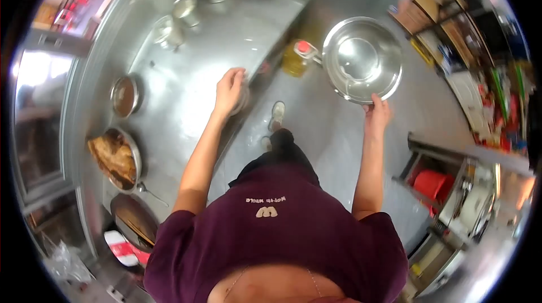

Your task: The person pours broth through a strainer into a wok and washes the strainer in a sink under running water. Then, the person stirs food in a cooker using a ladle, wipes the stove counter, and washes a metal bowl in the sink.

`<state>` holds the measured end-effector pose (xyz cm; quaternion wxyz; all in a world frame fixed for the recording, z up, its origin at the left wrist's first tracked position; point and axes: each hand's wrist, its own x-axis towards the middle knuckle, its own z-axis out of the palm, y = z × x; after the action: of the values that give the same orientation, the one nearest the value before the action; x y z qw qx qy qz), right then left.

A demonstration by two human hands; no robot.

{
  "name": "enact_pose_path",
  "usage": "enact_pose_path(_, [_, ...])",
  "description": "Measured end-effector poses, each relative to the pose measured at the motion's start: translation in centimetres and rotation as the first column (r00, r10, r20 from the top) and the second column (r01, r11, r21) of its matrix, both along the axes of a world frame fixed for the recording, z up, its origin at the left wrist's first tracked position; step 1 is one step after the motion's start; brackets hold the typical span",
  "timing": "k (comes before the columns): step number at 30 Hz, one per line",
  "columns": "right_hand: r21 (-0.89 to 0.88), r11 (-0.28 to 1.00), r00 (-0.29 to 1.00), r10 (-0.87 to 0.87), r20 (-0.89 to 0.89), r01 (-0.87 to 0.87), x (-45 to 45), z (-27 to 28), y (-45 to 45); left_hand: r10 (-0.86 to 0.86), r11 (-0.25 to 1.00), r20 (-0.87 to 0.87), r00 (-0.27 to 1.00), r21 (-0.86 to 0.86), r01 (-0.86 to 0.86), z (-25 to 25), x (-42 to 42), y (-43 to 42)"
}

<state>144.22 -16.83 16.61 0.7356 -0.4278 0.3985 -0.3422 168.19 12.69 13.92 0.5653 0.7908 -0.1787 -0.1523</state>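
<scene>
My right hand [378, 112] grips the near rim of a large shiny metal bowl [361, 60], which hangs over the floor to the right of the counter. Nothing shows inside the bowl. Over the counter's right edge is my left hand [230, 89], its fingers bent together; what they hold, if anything, is too small to tell. Just beside and beneath that hand sits a small clear round container [241, 102], partly hidden by it. An oil jug [294, 60] with a red cap stands between the counter and the bowl.
The steel counter [186, 71] carries a bowl of brown sauce [123, 97], a basin with browned food [116, 159], a spoon [149, 193] and several pots at the back. Shelves [446, 26] stand at the right, above an open drawer with a red item [432, 184].
</scene>
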Motion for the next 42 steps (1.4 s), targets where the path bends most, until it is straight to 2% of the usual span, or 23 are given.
enact_pose_path(1, [0.0, 0.998, 0.998, -0.057, 0.001, 0.057, -2.5, -0.2, 0.1, -0.104, 0.991, -0.068, 0.992, 0.075, 0.109, 0.0, -1.9, -0.7])
enact_pose_path(3, [0.014, 0.984, 0.983, -0.179, 0.027, 0.179, -7.3, 0.6, 1.1, -0.225, 0.968, -0.129, 0.966, 0.078, 0.237, 0.2, -5.8, -3.0])
enact_pose_path(6, [0.062, 0.942, 0.944, -0.33, 0.007, 0.329, -16.2, -1.6, 0.5, -0.405, 0.903, -0.268, 0.874, 0.036, 0.429, -1.7, -10.4, -7.2])
enact_pose_path(10, [0.064, 0.891, 0.893, -0.45, -0.016, 0.45, -27.7, -1.1, 1.9, -0.574, 0.801, -0.192, 0.796, 0.067, 0.594, -3.1, -17.5, -13.2])
enact_pose_path(12, [0.064, 0.84, 0.841, -0.533, -0.093, 0.539, -34.3, -1.4, 2.8, -0.604, 0.782, -0.164, 0.78, 0.067, 0.62, -3.8, -22.0, -16.1])
enact_pose_path(14, [0.034, 0.785, 0.775, -0.603, -0.191, 0.619, -41.4, -1.6, 3.8, -0.653, 0.716, -0.204, 0.729, 0.148, 0.683, -4.4, -27.3, -19.5])
enact_pose_path(16, [-0.004, 0.728, 0.69, -0.652, -0.316, 0.686, -49.0, -2.5, 5.6, -0.715, 0.648, -0.225, 0.662, 0.144, 0.748, -6.7, -34.6, -23.7])
enact_pose_path(18, [-0.006, 0.632, 0.591, -0.728, -0.348, 0.775, -56.6, -2.9, 6.7, -0.861, 0.407, -0.267, 0.433, 0.15, 0.901, -11.7, -42.2, -28.3])
enact_pose_path(21, [0.07, 0.446, 0.44, -0.827, -0.351, 0.892, -65.9, -1.9, 10.6, -0.943, -0.001, -0.328, 0.048, 0.149, 0.989, -9.4, -57.2, -33.6])
enact_pose_path(24, [0.063, 0.319, 0.319, -0.872, -0.372, 0.946, -72.7, -1.5, 12.1, -0.929, -0.197, -0.329, -0.171, 0.047, 0.979, -5.9, -67.2, -36.9])
enact_pose_path(27, [0.058, 0.206, 0.213, -0.926, -0.311, 0.977, -79.6, -2.7, 10.7, -0.892, -0.3, -0.375, -0.252, 0.073, 0.951, -4.8, -76.2, -40.9])
enact_pose_path(30, [0.058, 0.081, 0.092, -0.966, -0.24, 0.995, -83.6, -2.8, 8.5, -0.84, -0.396, -0.411, -0.353, 0.022, 0.918, -4.3, -83.8, -44.8])
enact_pose_path(32, [0.064, -0.021, -0.007, -0.977, -0.212, 0.998, -85.9, -2.4, 6.9, -0.807, -0.501, -0.374, -0.457, 0.021, 0.865, -4.0, -89.7, -47.9])
enact_pose_path(35, [0.047, -0.088, -0.072, -0.959, -0.276, 0.995, -91.1, -2.3, 6.4, -0.69, -0.679, -0.352, -0.632, 0.012, 0.734, -3.2, -98.8, -50.9])
enact_pose_path(37, [0.017, -0.194, -0.178, -0.928, -0.327, 0.981, -93.9, -1.9, 6.5, -0.597, -0.767, -0.328, -0.732, -0.033, 0.64, -1.9, -105.4, -52.7])
enact_pose_path(39, [-0.009, -0.279, -0.262, -0.888, -0.378, 0.96, -96.6, -1.6, 7.2, -0.456, -0.878, -0.29, -0.841, -0.008, 0.479, -0.1, -112.1, -53.1])
enact_pose_path(42, [-0.04, -0.42, -0.408, -0.85, -0.333, 0.907, -99.8, -0.8, 8.3, -0.249, -0.968, -0.243, -0.938, 0.056, 0.243, 4.1, -121.1, -52.1])
